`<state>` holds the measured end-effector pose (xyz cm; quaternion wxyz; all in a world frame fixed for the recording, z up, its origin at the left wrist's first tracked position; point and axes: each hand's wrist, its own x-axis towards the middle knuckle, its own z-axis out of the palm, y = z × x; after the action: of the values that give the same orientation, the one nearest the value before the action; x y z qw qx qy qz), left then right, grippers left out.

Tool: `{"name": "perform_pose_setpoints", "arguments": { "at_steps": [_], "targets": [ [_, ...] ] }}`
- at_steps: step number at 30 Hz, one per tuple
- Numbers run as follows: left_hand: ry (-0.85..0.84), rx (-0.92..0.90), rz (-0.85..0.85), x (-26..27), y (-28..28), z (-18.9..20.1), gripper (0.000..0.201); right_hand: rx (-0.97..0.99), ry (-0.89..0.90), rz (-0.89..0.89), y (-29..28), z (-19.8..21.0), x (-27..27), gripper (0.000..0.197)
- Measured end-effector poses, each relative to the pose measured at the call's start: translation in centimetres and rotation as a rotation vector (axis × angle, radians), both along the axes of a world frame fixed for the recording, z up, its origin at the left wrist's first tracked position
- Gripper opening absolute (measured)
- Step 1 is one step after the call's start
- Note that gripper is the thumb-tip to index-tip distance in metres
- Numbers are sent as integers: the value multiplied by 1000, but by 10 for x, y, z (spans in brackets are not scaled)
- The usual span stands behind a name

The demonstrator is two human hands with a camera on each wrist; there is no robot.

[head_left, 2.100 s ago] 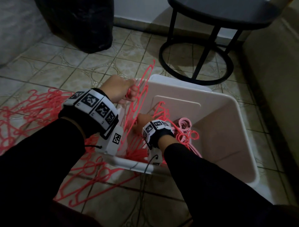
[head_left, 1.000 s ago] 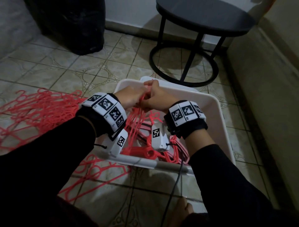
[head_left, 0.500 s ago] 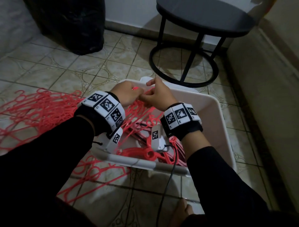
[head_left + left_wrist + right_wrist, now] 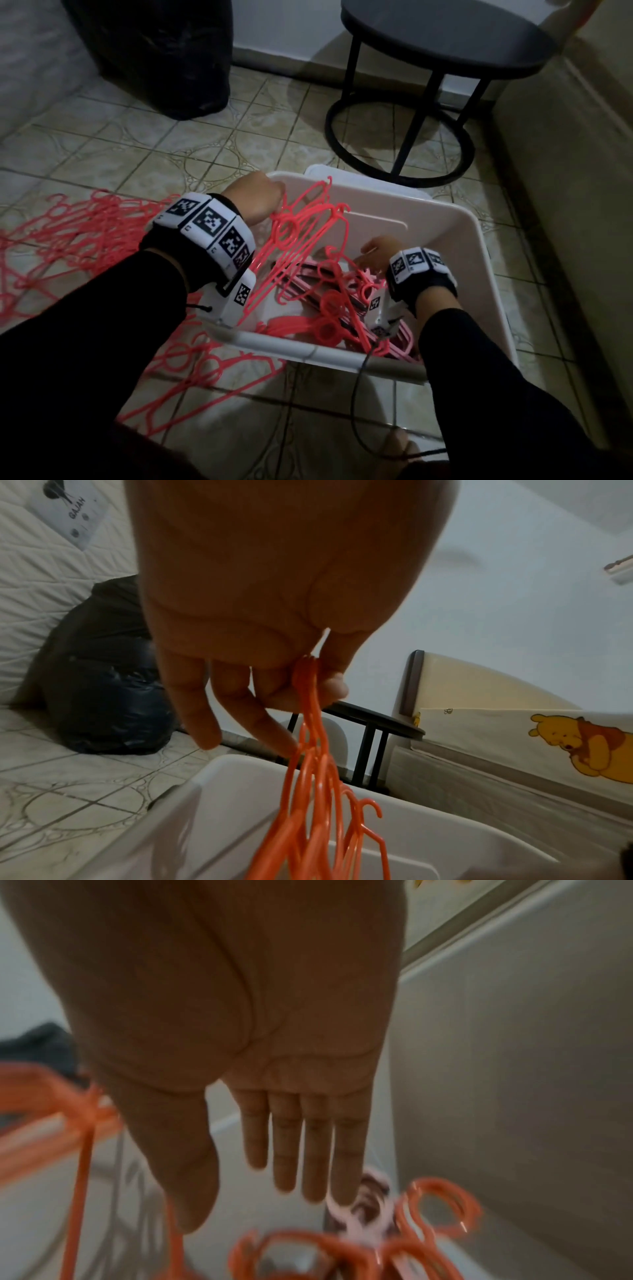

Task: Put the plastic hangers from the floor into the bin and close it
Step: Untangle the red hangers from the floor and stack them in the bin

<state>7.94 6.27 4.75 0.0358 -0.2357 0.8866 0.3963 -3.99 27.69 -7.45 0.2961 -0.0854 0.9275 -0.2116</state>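
A white plastic bin [image 4: 479, 260] stands open on the tiled floor with several red and pink hangers [image 4: 329, 308] lying inside. My left hand [image 4: 257, 202] hovers over the bin's left rim and grips a bunch of red hangers [image 4: 308, 226] by one end; the left wrist view shows the thumb and fingers of my left hand [image 4: 308, 685] pinching that bunch of hangers [image 4: 318, 791], which dangles into the bin [image 4: 219, 791]. My right hand [image 4: 376, 250] reaches down inside the bin, and its straight fingers [image 4: 315, 1150] hold nothing above the hangers [image 4: 438, 1204] there. More red hangers [image 4: 68, 236] lie spread on the floor at left.
A round black side table [image 4: 442, 44] with a ring base stands just behind the bin. A black garbage bag [image 4: 161, 51] sits at the back left. A low beige wall [image 4: 565, 205] runs along the right. A black cable [image 4: 356, 404] hangs over the bin's near rim.
My right hand has let go of the bunch and dropped down into the bin with fingers straight. My left hand still holds the red hangers over the left rim.
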Motion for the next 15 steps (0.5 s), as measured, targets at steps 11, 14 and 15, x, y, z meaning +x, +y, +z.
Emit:
{"name": "perform_pose_setpoints", "arguments": {
  "at_steps": [11, 14, 15],
  "targets": [
    [36, 58, 68, -2, -19, 2, 35, -4, 75, 113, -17, -20, 19, 12],
    [65, 44, 105, -1, -17, 7, 42, -128, 173, 51, -17, -12, 18, 11],
    [67, 25, 97, 0, -15, 9, 42, -144, 213, 42, -16, -8, 17, 10]
  ]
}}
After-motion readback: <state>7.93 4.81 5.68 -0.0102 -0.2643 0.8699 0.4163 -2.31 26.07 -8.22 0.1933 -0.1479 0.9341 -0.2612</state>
